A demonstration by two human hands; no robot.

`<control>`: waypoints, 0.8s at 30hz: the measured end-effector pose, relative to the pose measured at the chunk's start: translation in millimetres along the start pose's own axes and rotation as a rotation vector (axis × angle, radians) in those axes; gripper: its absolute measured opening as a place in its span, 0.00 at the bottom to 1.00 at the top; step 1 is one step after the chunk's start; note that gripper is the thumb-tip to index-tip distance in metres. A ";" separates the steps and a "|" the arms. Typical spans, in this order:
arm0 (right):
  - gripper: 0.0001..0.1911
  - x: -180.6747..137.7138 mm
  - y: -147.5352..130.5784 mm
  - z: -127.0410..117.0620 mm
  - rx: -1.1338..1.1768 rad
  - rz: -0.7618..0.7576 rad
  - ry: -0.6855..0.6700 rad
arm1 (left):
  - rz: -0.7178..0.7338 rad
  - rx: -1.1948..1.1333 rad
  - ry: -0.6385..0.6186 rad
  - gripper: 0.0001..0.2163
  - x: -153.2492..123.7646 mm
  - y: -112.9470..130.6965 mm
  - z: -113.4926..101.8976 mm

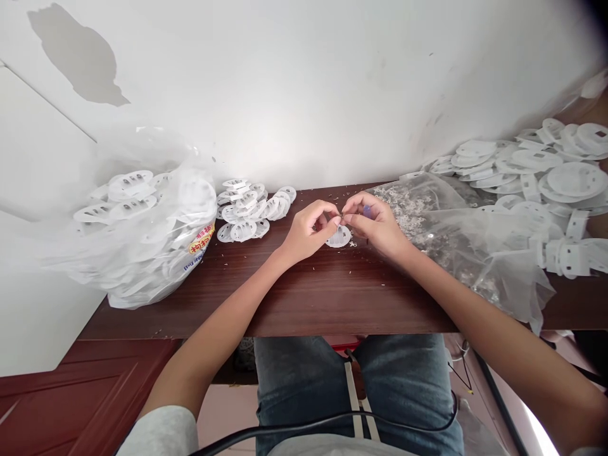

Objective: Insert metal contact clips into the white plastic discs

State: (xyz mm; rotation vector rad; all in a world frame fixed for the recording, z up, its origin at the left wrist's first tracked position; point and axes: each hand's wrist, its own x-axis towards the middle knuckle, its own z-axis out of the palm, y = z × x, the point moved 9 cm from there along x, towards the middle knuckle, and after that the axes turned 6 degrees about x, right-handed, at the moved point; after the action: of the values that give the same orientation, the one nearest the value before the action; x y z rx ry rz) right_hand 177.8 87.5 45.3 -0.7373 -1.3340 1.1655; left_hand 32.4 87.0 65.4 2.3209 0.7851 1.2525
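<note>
My left hand (313,229) and my right hand (373,221) meet over the middle of the table, fingertips pinched together. Between them is a tiny piece, too small to name. Just below the fingertips lies a round white plastic disc (339,238), partly covered by the hands. A few small metal bits (353,243) rest at its right edge. Something blue (367,211) shows at the fingers of my right hand; I cannot make out what it is.
Left of my hands is a cluster of white discs (244,229), then a clear plastic bag (156,272) full of discs. To the right, small metal pieces (412,212) lie on clear plastic (503,272), beside a heap of white discs (577,180). A wall (304,95) stands behind the table (304,304).
</note>
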 end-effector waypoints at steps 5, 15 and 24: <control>0.06 -2.0 14.9 5.0 0.246 0.168 -0.015 | -0.045 0.003 -0.004 0.06 -2.1 -3.3 3.6; 0.06 -2.8 16.5 5.8 0.362 0.253 0.000 | -0.073 -0.024 0.009 0.06 -3.1 -3.0 4.6; 0.17 -1.2 16.8 1.5 0.197 0.234 -0.016 | -0.120 -0.026 0.029 0.07 -3.0 -9.3 2.2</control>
State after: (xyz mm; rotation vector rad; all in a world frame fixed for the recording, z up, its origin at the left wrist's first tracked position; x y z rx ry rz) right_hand 172.9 91.3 29.5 -0.7546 -1.1467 1.4686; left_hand 30.2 92.0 57.1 2.2044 0.8986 1.2392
